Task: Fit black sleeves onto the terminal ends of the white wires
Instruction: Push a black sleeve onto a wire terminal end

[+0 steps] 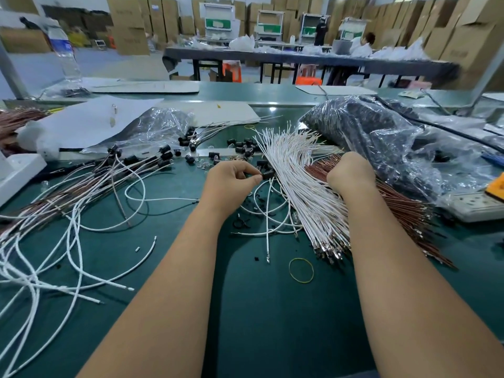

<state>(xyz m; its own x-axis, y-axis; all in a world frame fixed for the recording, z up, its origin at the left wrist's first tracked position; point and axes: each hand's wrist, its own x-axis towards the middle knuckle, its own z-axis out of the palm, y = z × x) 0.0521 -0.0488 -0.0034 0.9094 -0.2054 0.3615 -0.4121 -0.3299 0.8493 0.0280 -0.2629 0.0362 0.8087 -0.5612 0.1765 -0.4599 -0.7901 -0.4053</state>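
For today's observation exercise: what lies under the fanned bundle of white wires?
Under the white wire bundle lie brown wires, showing on its right side, and the green table. Whatever is beneath the bundle's middle is covered.

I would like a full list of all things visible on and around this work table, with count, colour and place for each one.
White wire bundle: one, white, centre of the table.
Brown wire bundle: one, reddish brown, right of the white bundle.
Loose black sleeves: many, black, behind the hands.
Finished wires: many, white and brown with black ends, left side.
Bag of sleeves: one, clear plastic with black contents, right rear.
Rubber band: one, yellow, near the bundle's terminal ends.
Water bottle: one, clear with blue label, far left rear.
Power strip: one, white, right edge.
Table: one, green.
Left hand: pinching a black sleeve.
Right hand: closed, on the wire bundles.
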